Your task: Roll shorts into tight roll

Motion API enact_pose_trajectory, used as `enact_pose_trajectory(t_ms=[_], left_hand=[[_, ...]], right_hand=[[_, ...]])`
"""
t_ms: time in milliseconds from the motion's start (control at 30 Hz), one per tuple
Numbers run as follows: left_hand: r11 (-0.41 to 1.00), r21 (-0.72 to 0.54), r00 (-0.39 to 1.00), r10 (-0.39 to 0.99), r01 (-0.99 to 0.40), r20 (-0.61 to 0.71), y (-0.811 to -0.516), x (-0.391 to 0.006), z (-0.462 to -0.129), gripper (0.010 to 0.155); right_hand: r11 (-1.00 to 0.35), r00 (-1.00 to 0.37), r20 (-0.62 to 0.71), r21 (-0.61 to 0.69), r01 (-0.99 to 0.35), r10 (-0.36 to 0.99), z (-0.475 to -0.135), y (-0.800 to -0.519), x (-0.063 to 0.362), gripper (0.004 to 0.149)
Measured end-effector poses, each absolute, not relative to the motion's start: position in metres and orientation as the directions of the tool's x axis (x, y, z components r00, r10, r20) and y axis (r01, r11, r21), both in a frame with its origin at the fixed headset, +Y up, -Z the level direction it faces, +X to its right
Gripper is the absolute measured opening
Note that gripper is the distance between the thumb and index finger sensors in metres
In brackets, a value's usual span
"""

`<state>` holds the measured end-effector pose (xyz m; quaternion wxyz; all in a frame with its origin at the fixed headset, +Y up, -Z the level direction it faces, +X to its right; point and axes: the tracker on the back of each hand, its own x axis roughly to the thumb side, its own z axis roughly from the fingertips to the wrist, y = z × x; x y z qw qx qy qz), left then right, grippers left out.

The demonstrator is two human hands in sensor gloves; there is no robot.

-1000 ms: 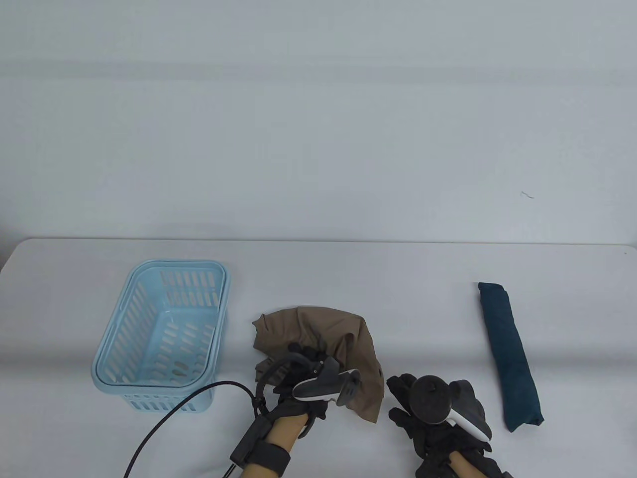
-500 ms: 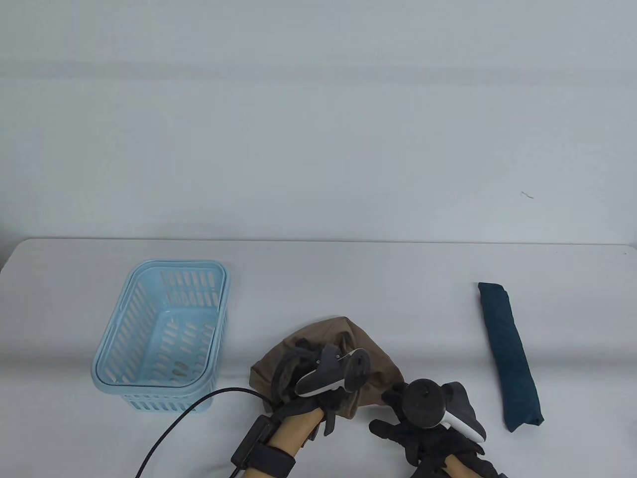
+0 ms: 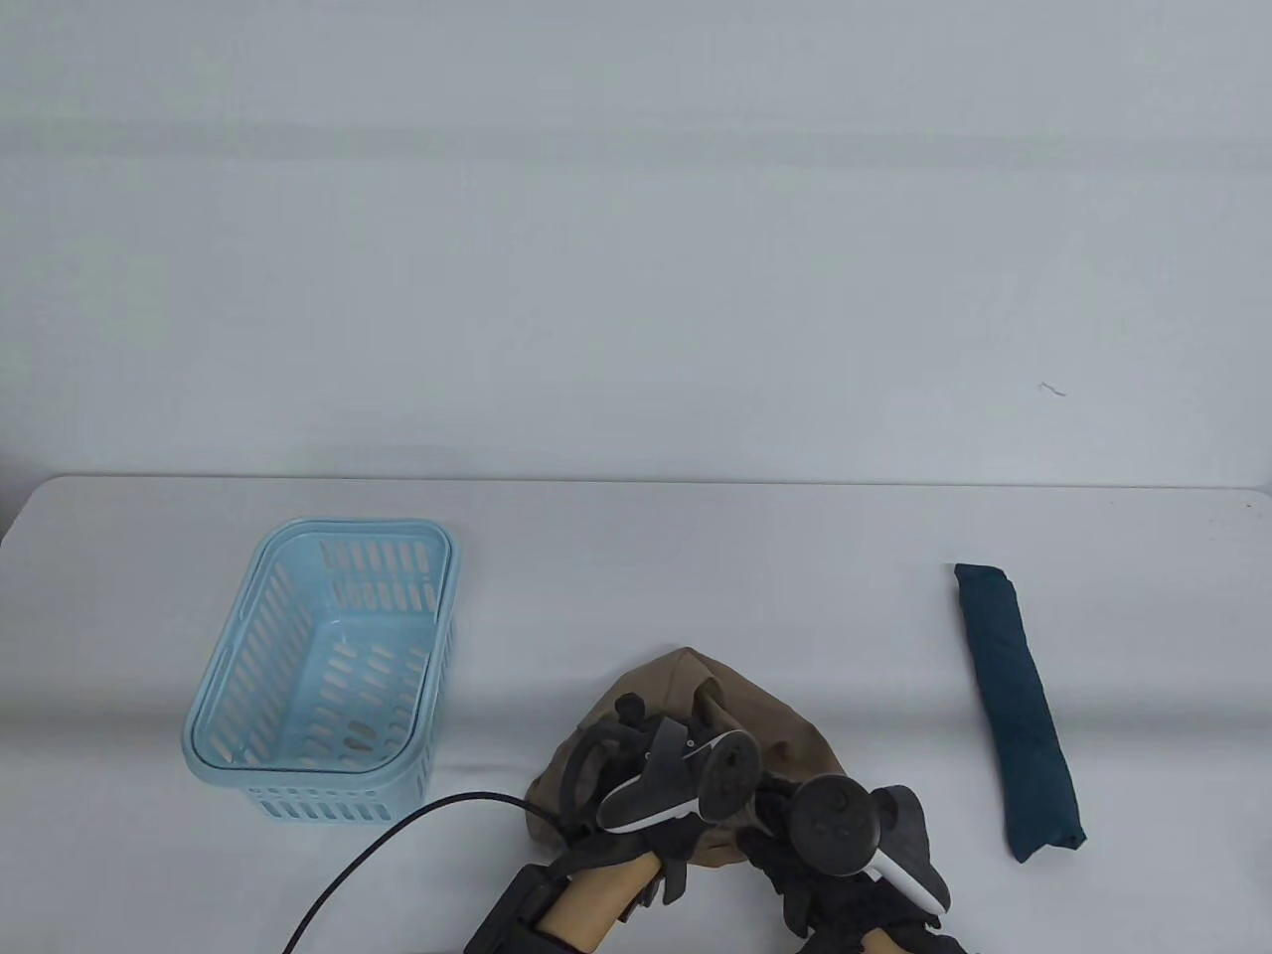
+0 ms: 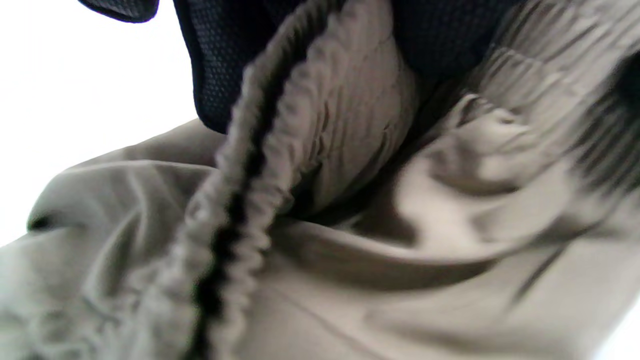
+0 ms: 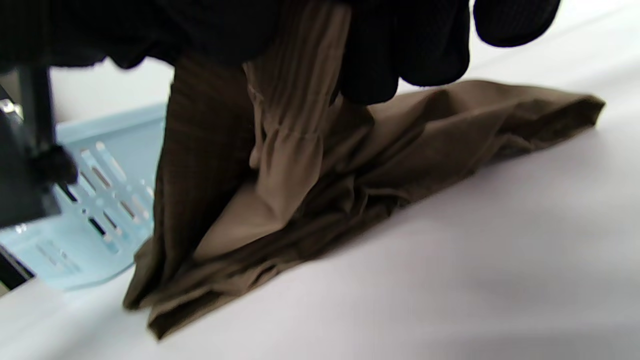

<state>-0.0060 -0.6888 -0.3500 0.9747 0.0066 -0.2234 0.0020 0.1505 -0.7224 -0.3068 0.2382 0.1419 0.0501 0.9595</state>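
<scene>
The brown shorts point(image 3: 765, 720) sit bunched near the table's front edge, between both hands. My left hand point(image 3: 626, 740) grips their left side; in the left wrist view its gloved fingers point(image 4: 220, 65) curl over the gathered elastic waistband point(image 4: 260, 165). My right hand point(image 3: 780, 830) holds the right side, and the right wrist view shows its fingers point(image 5: 400, 55) pinching a raised fold of the shorts point(image 5: 295, 130). The rest of the cloth trails onto the table point(image 5: 450, 250).
A light blue slotted basket point(image 3: 214, 696) stands empty at the left, also seen as the basket point(image 5: 95, 200) behind the cloth. A dark teal rolled garment point(image 3: 1019, 706) lies at the right. A black cable point(image 3: 397, 835) runs from my left wrist.
The shorts were gathered and dragged right and toward the front edge. My right hand, bare on the table a second ago, moved left and now holds the cloth beside my left hand.
</scene>
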Motion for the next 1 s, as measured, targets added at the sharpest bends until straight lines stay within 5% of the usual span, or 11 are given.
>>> enact_pose_trajectory(t_ms=[200,500,833,1000], left_hand=[[0.996,0.052,0.942,0.046,-0.067,0.333,-0.694,-0.039,-0.354,0.048],[0.996,0.039,0.967,0.065,-0.076,0.245,-0.711,-0.072,-0.361,0.053],[0.996,-0.023,0.973,0.088,-0.085,0.212,-0.734,-0.097,-0.368,0.046],[0.987,0.001,0.966,0.154,-0.158,0.207,-0.722,-0.101,-0.367,0.044]], right_hand=[[-0.863,-0.817,0.354,-0.05,-0.503,0.456,-0.3,-0.695,0.158,0.041],[-0.82,-0.77,0.414,-0.09,-0.565,0.485,-0.293,-0.68,0.161,0.04],[-0.765,-0.772,0.277,-0.16,-0.624,0.572,-0.304,-0.675,0.2,0.04],[-0.818,-0.834,0.153,-0.164,-0.551,0.531,-0.314,-0.686,0.215,0.041]])
